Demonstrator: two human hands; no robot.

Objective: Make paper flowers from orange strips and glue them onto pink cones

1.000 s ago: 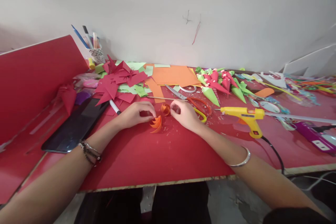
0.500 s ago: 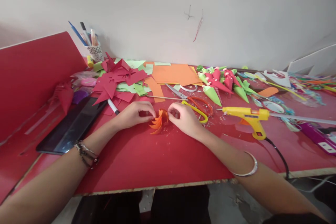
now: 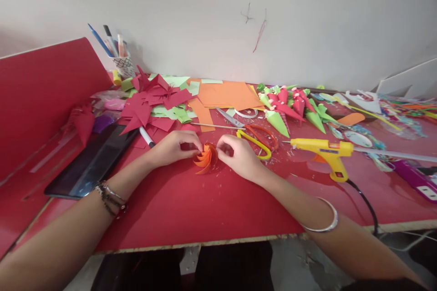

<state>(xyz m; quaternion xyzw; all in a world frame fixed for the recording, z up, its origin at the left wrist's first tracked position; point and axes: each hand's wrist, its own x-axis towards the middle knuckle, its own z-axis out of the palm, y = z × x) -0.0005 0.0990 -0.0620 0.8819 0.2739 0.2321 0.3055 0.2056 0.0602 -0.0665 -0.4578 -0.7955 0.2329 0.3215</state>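
An orange paper flower (image 3: 205,160) with curved, fanned petals is held low over the red tabletop (image 3: 205,209). My left hand (image 3: 177,148) pinches its upper left edge between thumb and fingertips. On the other side, the thumb and fingers of my right hand (image 3: 239,154) close on its right edge. Just beyond my right hand lie scissors (image 3: 257,138) with yellow and red-orange handles. A white marker (image 3: 146,137) rests behind my left wrist, and a thin wooden stick (image 3: 218,126) lies behind both hands.
A yellow glue gun (image 3: 322,149) with a black cord lies to the right. Red paper pieces (image 3: 146,104), orange sheets (image 3: 227,95) and paper cones (image 3: 278,122) line the back. A dark tablet (image 3: 92,163) is at left, below a pen cup (image 3: 124,66). A purple device (image 3: 414,179) sits far right.
The orange flower has turned slightly and its petals look closer together in a rounder swirl. Both hands stay nearly in place, still pinching at its two sides.
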